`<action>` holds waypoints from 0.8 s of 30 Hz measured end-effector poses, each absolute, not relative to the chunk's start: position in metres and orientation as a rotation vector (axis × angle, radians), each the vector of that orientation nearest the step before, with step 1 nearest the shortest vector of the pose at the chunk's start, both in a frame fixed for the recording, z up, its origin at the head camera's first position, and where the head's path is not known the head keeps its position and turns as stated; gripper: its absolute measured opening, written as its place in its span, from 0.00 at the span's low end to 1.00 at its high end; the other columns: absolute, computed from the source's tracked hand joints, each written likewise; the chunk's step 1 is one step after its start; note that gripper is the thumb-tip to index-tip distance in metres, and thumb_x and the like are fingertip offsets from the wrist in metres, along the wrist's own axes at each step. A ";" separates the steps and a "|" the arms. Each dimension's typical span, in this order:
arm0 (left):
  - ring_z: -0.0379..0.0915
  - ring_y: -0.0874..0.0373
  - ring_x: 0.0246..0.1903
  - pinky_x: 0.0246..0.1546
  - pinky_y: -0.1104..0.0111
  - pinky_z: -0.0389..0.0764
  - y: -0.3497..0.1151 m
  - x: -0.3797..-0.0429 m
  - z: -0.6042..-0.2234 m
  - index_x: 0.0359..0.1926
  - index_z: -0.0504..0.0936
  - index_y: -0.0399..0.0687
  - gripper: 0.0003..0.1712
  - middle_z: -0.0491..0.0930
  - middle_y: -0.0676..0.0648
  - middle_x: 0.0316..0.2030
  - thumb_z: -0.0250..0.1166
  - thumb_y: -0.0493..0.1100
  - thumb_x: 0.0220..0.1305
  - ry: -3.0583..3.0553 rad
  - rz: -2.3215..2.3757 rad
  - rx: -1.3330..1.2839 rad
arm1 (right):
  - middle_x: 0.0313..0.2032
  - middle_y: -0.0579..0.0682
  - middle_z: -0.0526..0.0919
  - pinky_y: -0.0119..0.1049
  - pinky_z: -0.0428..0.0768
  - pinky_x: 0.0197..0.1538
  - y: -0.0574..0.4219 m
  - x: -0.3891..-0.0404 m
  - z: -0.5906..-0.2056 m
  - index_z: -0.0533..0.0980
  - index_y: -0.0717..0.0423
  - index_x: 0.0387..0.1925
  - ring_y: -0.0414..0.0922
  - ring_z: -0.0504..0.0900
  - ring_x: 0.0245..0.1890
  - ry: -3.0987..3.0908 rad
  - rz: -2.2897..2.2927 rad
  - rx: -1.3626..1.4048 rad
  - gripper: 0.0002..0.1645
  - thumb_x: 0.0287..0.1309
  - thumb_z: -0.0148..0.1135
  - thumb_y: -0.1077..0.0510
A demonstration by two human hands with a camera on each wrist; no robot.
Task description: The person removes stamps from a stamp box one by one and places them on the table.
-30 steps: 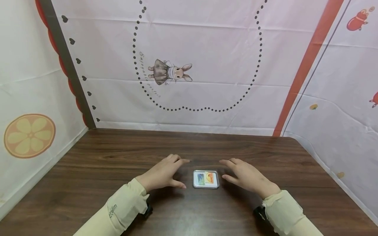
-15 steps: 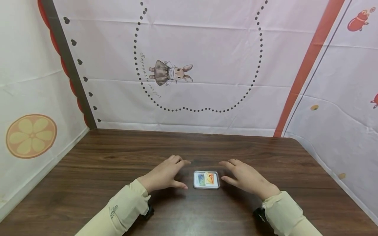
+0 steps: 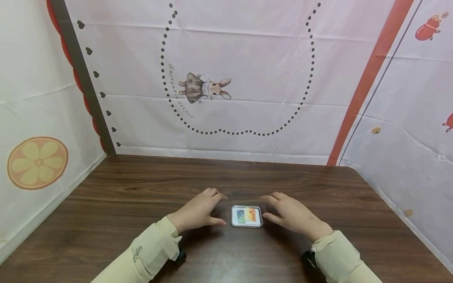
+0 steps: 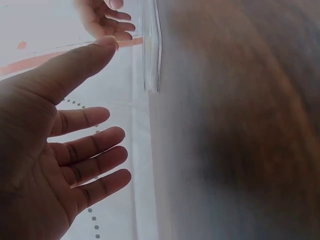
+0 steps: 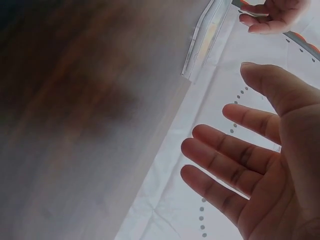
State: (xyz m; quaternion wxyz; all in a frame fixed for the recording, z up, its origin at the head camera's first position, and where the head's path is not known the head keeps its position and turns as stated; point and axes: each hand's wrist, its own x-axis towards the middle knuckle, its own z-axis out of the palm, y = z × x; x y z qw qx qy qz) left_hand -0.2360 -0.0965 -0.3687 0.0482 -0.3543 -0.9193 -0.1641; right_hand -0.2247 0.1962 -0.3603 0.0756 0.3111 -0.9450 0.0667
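A flat clear plastic case [image 3: 246,216] lies on the dark wooden table [image 3: 198,177], with a green-blue picture and an orange one inside. Left of it hovers my left hand [image 3: 198,210], thumb and fingers spread apart and holding nothing. My right hand [image 3: 291,212] mirrors it on the other side, its thumb tip close to the case's right edge. The left wrist view shows the case [image 4: 152,50] edge-on beyond my left thumb. Seen from the right wrist, the case [image 5: 202,42] stands out past my right fingers, which are relaxed and bare.
A white printed cloth [image 3: 247,78] with a rabbit figure hangs behind the table. More cloth covers the left side [image 3: 35,98] and the right side [image 3: 417,118]. Dark bands sit at both wrists, below cream sleeves [image 3: 155,243].
My right hand has shifted slightly left, nearer the case. The left hand has come very slightly toward me and to the right. The case stays in place.
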 end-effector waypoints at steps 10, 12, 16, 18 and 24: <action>0.70 0.57 0.48 0.48 0.62 0.76 -0.097 -0.235 -0.369 0.54 0.77 0.43 0.33 0.75 0.48 0.48 0.73 0.55 0.52 -2.840 -0.539 -1.030 | 0.45 0.49 0.80 0.44 0.79 0.48 0.191 -0.224 -0.360 0.75 0.55 0.57 0.44 0.80 0.45 -2.807 0.191 0.967 0.26 0.59 0.64 0.48; 0.70 0.57 0.48 0.48 0.62 0.76 -0.097 -0.236 -0.369 0.54 0.77 0.43 0.32 0.75 0.48 0.48 0.73 0.55 0.52 -2.848 -0.545 -1.015 | 0.44 0.49 0.80 0.43 0.79 0.48 0.191 -0.224 -0.360 0.75 0.55 0.56 0.43 0.80 0.44 -2.795 0.190 0.978 0.26 0.59 0.64 0.49; 0.70 0.57 0.46 0.47 0.62 0.76 -0.096 -0.237 -0.370 0.52 0.78 0.43 0.31 0.76 0.48 0.47 0.73 0.55 0.52 -2.842 -0.543 -1.014 | 0.44 0.48 0.80 0.42 0.79 0.47 0.190 -0.224 -0.361 0.75 0.54 0.56 0.43 0.80 0.44 -2.785 0.169 0.981 0.26 0.59 0.64 0.49; 0.71 0.57 0.46 0.47 0.62 0.76 -0.095 -0.237 -0.370 0.52 0.78 0.43 0.30 0.76 0.48 0.46 0.73 0.55 0.52 -2.837 -0.548 -1.023 | 0.44 0.48 0.80 0.42 0.79 0.47 0.189 -0.224 -0.362 0.75 0.54 0.56 0.42 0.80 0.44 -2.782 0.157 0.983 0.26 0.59 0.64 0.48; 0.71 0.56 0.46 0.47 0.61 0.75 -0.095 -0.238 -0.372 0.52 0.78 0.44 0.30 0.76 0.48 0.46 0.73 0.55 0.52 -2.855 -0.589 -1.020 | 0.44 0.48 0.79 0.41 0.79 0.46 0.188 -0.223 -0.362 0.76 0.55 0.56 0.43 0.80 0.43 -2.788 0.143 0.988 0.26 0.59 0.64 0.48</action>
